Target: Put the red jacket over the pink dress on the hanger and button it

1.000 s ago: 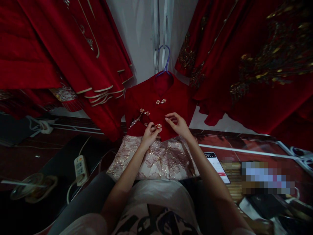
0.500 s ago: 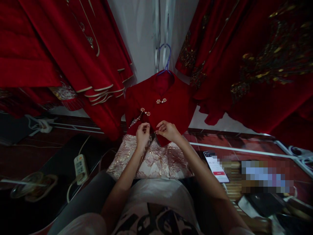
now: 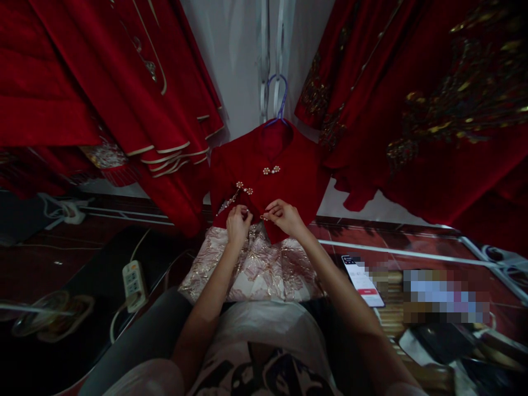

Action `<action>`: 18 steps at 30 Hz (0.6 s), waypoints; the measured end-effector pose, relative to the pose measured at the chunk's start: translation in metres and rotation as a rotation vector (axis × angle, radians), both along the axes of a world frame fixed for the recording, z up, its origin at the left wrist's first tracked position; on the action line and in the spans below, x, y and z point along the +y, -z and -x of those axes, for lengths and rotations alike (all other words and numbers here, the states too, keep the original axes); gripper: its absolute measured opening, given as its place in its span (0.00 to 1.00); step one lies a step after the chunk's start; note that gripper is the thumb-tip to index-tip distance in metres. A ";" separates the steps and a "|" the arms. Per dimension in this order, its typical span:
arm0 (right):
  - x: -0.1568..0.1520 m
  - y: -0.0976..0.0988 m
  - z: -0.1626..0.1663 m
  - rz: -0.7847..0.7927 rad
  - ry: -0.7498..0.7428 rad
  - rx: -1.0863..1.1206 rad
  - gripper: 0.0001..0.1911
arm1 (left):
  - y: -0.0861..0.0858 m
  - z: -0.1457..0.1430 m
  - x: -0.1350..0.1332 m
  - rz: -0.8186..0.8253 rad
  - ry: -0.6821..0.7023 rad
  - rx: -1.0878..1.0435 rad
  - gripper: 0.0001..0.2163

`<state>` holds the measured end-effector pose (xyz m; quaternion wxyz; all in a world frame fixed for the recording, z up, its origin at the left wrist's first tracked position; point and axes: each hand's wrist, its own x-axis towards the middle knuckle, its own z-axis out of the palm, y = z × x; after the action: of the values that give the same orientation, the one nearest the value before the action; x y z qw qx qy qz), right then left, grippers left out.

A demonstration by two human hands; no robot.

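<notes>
A small red dress top (image 3: 289, 170) hangs on a blue hanger (image 3: 277, 91) in front of a white wall, with a pale gold brocade skirt (image 3: 264, 269) below it. Pearl clasps (image 3: 271, 170) fasten its front. My left hand (image 3: 238, 223) pinches one half of the lowest pearl clasp at the hem. My right hand (image 3: 284, 216) pinches the other half with the edge of the red flap, a little apart from the left hand.
Large red embroidered garments hang at left (image 3: 103, 93) and right (image 3: 433, 110). A lit phone (image 3: 363, 280) lies on the reddish table at right. A power strip (image 3: 132, 279) and a clear lidded cup (image 3: 45, 316) sit at left.
Both hands have drawn together at the lowest clasp of the red top. The right hand moved left and down from the flap's edge, and the left hand shifted slightly left.
</notes>
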<state>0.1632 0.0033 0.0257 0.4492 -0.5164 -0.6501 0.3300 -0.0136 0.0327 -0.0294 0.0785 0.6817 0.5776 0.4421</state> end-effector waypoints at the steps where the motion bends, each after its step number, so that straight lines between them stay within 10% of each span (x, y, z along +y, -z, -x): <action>1: 0.002 0.003 0.003 -0.017 0.000 0.013 0.08 | 0.001 0.001 0.001 -0.004 0.001 -0.026 0.05; 18: 0.036 0.021 0.061 -0.245 0.077 -0.017 0.01 | 0.002 0.017 0.010 0.162 0.221 -0.806 0.14</action>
<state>0.1021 0.0393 0.0049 0.5156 -0.4853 -0.6689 0.2263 -0.0307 0.0426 -0.0312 0.3985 0.5036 0.4571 0.6153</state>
